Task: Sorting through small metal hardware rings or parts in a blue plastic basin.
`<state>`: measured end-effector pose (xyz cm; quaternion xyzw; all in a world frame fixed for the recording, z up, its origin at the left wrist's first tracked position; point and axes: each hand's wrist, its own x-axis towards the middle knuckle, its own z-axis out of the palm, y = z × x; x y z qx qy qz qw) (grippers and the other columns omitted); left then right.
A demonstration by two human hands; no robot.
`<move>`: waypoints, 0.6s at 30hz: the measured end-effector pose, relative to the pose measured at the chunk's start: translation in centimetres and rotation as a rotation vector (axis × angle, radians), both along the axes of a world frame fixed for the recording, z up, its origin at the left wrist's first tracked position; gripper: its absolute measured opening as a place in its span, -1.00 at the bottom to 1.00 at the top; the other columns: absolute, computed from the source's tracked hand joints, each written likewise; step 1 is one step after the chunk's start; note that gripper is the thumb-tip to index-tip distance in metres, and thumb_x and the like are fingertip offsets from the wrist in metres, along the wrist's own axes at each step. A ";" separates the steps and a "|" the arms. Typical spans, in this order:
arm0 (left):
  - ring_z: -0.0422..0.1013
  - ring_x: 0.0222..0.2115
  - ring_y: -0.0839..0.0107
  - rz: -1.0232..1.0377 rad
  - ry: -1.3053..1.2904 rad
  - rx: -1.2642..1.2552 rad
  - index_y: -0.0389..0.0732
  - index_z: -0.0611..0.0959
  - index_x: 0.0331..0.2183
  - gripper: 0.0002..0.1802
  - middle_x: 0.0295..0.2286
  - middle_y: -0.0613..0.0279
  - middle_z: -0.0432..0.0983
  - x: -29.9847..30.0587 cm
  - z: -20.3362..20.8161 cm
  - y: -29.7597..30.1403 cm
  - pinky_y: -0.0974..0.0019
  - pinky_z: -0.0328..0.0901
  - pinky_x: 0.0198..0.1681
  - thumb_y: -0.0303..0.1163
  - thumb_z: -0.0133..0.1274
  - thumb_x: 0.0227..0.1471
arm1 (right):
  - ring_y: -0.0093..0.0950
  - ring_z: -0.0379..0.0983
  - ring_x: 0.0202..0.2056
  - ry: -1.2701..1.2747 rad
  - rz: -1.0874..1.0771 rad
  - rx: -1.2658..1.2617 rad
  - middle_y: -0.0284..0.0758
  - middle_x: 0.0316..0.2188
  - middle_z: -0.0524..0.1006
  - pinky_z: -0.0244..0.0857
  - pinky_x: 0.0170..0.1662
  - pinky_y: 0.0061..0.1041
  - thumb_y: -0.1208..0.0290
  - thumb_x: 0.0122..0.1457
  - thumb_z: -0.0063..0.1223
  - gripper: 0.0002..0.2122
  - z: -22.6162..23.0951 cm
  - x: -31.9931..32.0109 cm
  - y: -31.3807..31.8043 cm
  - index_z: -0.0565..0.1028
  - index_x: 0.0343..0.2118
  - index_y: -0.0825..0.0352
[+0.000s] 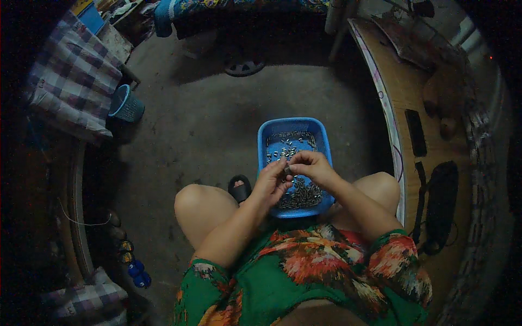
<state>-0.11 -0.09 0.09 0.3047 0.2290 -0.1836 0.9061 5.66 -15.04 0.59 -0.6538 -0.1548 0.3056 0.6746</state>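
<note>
A blue plastic basket [262,141] stands in front of me between my knees. Many small shiny metal cylinders [300,196] lie in it, heaped thickest at the near end and scattered toward the far end. Over the middle of the basket my left hand [273,181] and my right hand [312,165] meet, fingertips almost touching. Between them they pinch a small greyish metal piece [287,170]. Its exact shape is too small and dim to make out. Both hands are closed at the fingertips, above the cylinders.
At the right runs a long wooden surface [399,98] with a dark remote-like object [416,132] and a black bag [441,195]. A blue-green bin [128,106] stands at the left by a checked cloth [76,76]. A black slipper [239,189] is on my foot.
</note>
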 end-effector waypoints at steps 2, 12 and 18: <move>0.28 -0.64 0.58 0.003 -0.007 -0.024 -0.17 0.45 -0.41 -0.76 -0.59 0.35 0.36 0.0 -0.2 0.0 0.55 0.22 -0.63 -0.20 -0.05 -0.04 | -0.57 0.41 -0.39 0.034 -0.002 0.043 -0.35 -0.46 0.46 0.29 -0.28 -0.59 0.53 -0.05 0.02 -0.87 -0.1 0.0 0.0 0.41 -0.40 0.39; 0.30 -0.63 0.56 -0.045 -0.102 0.035 -0.17 0.41 -0.41 -0.76 -0.56 0.27 0.40 0.0 -0.5 0.1 0.57 0.23 -0.64 -0.19 -0.09 -0.01 | -0.65 0.34 -0.44 0.307 0.056 -0.230 -0.45 -0.55 0.38 0.15 -0.39 -0.81 0.42 -0.08 0.05 -0.76 1.1 0.7 -0.4 0.34 -0.30 0.26; 0.30 -0.62 0.55 -0.002 -0.044 0.043 -0.19 0.41 -0.41 -0.74 -0.55 0.22 0.42 0.3 -0.5 0.1 0.57 0.22 -0.62 -0.18 -0.10 -0.01 | -0.42 0.38 -0.32 0.524 -0.307 0.146 -0.24 -0.38 0.36 0.33 -0.22 -0.54 0.73 -0.07 -0.13 -0.78 -0.8 1.1 -0.7 0.30 -0.30 0.43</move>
